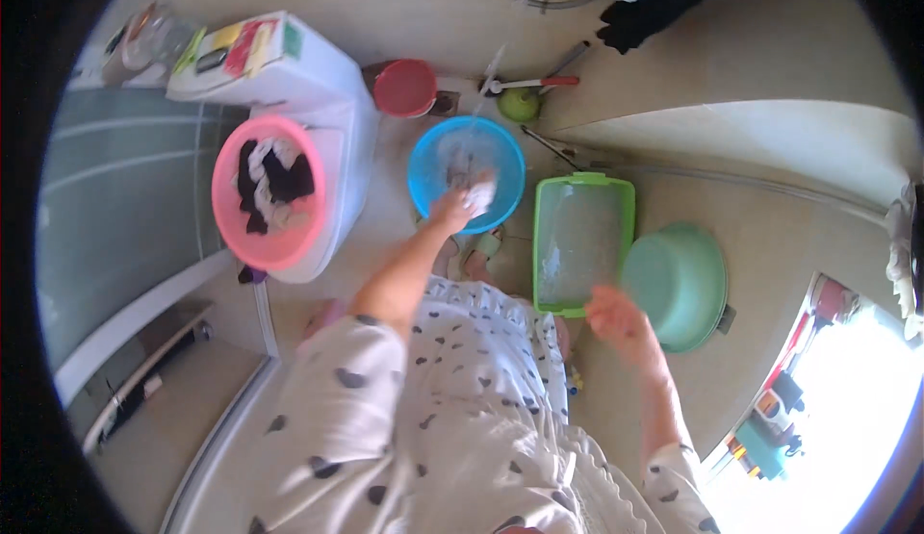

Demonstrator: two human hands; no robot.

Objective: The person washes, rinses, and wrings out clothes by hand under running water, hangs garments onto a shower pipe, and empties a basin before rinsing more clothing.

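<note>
My left hand (451, 212) reaches over the near side of a round blue basin (415, 186). Its fingers are closed on a small white cloth (483, 193), partly hidden by the hand. Water (490, 77) runs down in a thin stream from above into the basin, where something pale lies under the surface. My right hand (616, 317) is in the air beside the near right corner of a green rectangular tub (542, 245) and left of a round pale green basin (685, 284). That hand is blurred, and its fingers cannot be made out.
A pink basin (220, 197) with dark and white clothes (286, 178) rests on the white toilet (344, 183) at the left. Behind are a red bucket (405, 89) and a red-and-white handled brush (539, 83). Clothes (664, 5) hang at the upper right. A glass panel (120, 197) stands far left.
</note>
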